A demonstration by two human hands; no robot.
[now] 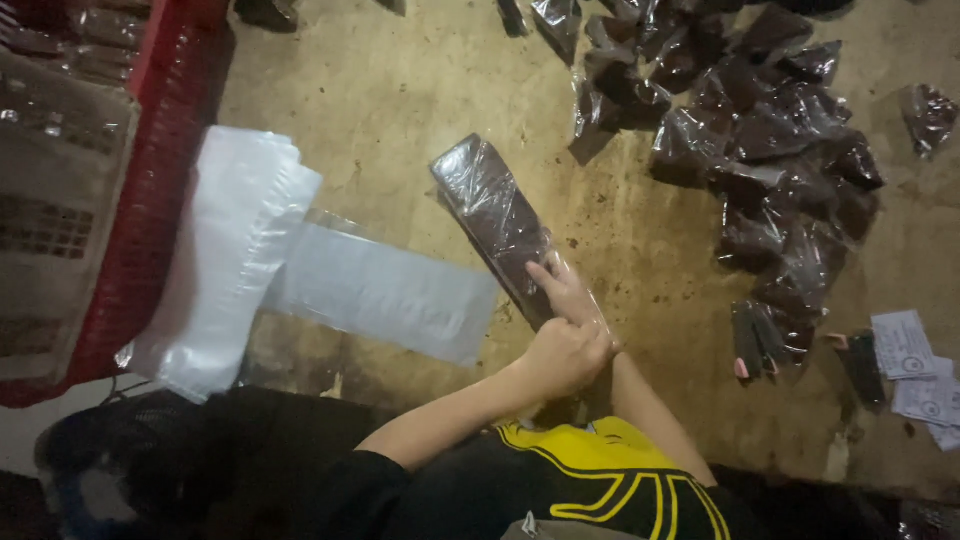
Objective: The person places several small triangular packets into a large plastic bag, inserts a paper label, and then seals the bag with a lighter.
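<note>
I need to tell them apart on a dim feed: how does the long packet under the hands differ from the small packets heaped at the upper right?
The long packet is one slim, flat, straight bar; the small packets are short, crumpled lumps. It lies alone, pressed by the left hand; they lie piled loose and untouched. The right hand is mostly hidden. Both hold dark brown contents in clear plastic.

One long wrapped block (497,222), one red crate (150,200), three paper slips (903,344).
</note>
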